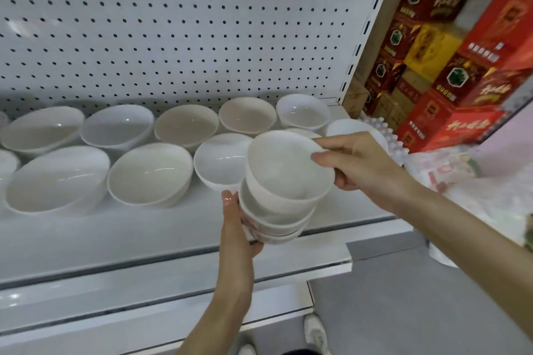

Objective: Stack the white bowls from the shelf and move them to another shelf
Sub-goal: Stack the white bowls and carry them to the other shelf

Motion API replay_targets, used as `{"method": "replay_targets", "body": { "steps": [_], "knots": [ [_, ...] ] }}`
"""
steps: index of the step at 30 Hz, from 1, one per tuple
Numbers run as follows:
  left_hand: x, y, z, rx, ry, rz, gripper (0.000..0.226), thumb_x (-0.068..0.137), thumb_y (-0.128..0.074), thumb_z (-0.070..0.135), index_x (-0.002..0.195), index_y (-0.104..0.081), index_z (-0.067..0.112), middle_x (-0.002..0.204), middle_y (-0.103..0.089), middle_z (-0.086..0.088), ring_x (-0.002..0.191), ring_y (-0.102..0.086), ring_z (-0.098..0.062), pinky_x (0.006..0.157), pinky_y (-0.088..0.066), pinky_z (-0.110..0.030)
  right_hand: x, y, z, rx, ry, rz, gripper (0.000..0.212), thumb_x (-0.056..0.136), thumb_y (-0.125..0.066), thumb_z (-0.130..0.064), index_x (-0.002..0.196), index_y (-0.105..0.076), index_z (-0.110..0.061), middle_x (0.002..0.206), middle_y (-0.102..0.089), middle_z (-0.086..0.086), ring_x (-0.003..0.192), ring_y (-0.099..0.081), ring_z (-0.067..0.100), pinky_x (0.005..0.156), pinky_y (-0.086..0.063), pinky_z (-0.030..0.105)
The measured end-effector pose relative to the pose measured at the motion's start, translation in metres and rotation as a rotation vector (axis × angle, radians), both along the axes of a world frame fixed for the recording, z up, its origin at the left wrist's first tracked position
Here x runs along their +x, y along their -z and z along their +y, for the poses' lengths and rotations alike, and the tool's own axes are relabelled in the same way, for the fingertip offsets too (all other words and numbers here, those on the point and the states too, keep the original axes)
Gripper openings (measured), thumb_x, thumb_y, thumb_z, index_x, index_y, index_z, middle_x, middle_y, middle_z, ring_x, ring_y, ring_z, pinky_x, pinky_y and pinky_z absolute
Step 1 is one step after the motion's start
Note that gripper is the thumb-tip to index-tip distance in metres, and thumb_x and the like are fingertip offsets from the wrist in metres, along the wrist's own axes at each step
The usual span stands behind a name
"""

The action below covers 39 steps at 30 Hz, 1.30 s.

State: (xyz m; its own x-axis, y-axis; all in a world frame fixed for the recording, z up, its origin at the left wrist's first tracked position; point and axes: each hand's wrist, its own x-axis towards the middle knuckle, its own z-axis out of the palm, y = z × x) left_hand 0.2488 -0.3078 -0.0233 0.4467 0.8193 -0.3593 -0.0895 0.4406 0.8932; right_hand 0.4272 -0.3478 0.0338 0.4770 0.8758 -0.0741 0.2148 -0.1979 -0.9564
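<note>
White bowl stack (285, 181): left hand (239, 228) cups beneath, right hand (357, 161) pinches rim.

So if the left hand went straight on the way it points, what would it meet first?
Probably the front-row white bowl on the shelf, directly beyond the thumb of the left hand, which grips the stack of bowls. Depth is unclear, so the gap can't be judged.
</note>
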Motion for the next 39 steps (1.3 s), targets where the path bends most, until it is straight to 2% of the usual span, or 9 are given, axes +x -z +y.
{"method": "replay_targets", "body": {
  "steps": [3,11,15,19,22,28,31,37,39],
  "knots": [
    [-0.001,-0.002,0.001,-0.016,0.001,-0.024,0.056,0.073,-0.023,0.066,0.118,-0.05,0.045,0.11,-0.057,0.028,0.096,-0.051,0.015,0.105,-0.042,-0.047,-0.006,0.003,0.002,-0.014,-0.001,-0.019,0.036,0.088,-0.057,0.002,0.082,-0.075,-0.028,0.045,-0.039,-0.002,0.036,-0.033,0.007,0.039,-0.023,0.015],
    [-0.005,-0.003,0.004,0.003,0.058,-0.058,0.05,0.075,-0.027,0.068,0.116,-0.05,0.048,0.115,-0.058,0.03,0.096,-0.055,0.022,0.106,-0.042,-0.048,-0.01,0.008,0.006,-0.059,0.013,-0.035,0.029,0.088,-0.056,0.003,0.09,-0.076,-0.019,0.052,-0.038,0.005,0.036,-0.032,0.008,0.039,-0.023,0.013],
    [-0.007,-0.003,0.007,-0.004,0.09,-0.058,0.048,0.075,-0.03,0.069,0.114,-0.051,0.051,0.12,-0.057,0.027,0.105,-0.052,0.013,0.106,-0.041,-0.049,-0.01,0.01,0.006,-0.076,0.007,-0.052,0.023,0.087,-0.057,0.002,0.091,-0.077,-0.009,0.055,-0.037,0.006,0.037,-0.032,0.009,0.039,-0.022,0.014],
    [-0.008,0.0,0.01,-0.002,0.094,-0.051,0.054,0.076,-0.033,0.07,0.121,-0.052,0.048,0.121,-0.06,0.023,0.11,-0.054,0.006,0.103,-0.044,-0.05,-0.01,0.009,0.006,-0.085,0.015,-0.06,0.028,0.087,-0.057,0.002,0.089,-0.078,-0.017,0.051,-0.038,0.004,0.038,-0.032,0.011,0.04,-0.023,0.015],
    [-0.006,0.001,0.011,0.002,0.098,-0.033,0.046,0.077,-0.037,0.067,0.116,-0.053,0.05,0.118,-0.06,0.025,0.108,-0.055,0.006,0.102,-0.045,-0.05,-0.011,0.009,0.005,-0.096,0.019,-0.055,0.03,0.087,-0.058,0.001,0.089,-0.077,-0.022,0.046,-0.039,0.0,0.039,-0.033,0.01,0.04,-0.024,0.015],
    [-0.005,0.003,0.011,0.006,0.095,-0.015,0.033,0.081,-0.039,0.063,0.106,-0.055,0.05,0.107,-0.06,0.03,0.1,-0.056,0.009,0.103,-0.044,-0.049,-0.012,0.01,0.004,-0.101,0.076,0.044,0.021,0.086,-0.063,-0.003,0.097,-0.076,-0.014,0.05,-0.038,0.004,0.036,-0.031,0.007,0.038,-0.024,0.015],
    [-0.006,0.003,0.011,0.014,0.1,-0.016,0.031,0.086,-0.037,0.061,0.109,-0.053,0.05,0.109,-0.06,0.03,0.098,-0.056,0.012,0.103,-0.045,-0.048,-0.016,0.013,0.0,-0.085,0.115,0.071,0.016,0.087,-0.067,-0.015,0.102,-0.074,-0.016,0.046,-0.038,-0.001,0.037,-0.031,0.005,0.038,-0.025,0.015],
    [-0.006,0.01,0.01,0.063,0.114,-0.013,0.045,0.079,-0.031,0.065,0.12,-0.045,0.051,0.122,-0.053,0.027,0.104,-0.049,0.015,0.106,-0.042,-0.046,-0.027,0.042,-0.019,0.174,0.385,-0.112,0.02,0.085,-0.066,-0.039,0.105,-0.068,-0.035,0.065,-0.053,-0.01,0.056,-0.045,0.002,0.057,-0.039,0.015],
    [-0.006,0.014,0.009,0.114,0.102,0.0,0.043,0.078,-0.027,0.065,0.116,-0.045,0.055,0.12,-0.052,0.03,0.102,-0.049,0.019,0.105,-0.044,-0.041,-0.042,0.064,-0.028,0.266,0.416,-0.095,0.035,0.08,-0.061,-0.049,0.112,-0.063,-0.036,0.089,-0.062,-0.011,0.077,-0.055,0.003,0.071,-0.047,0.018]
  ]
}}
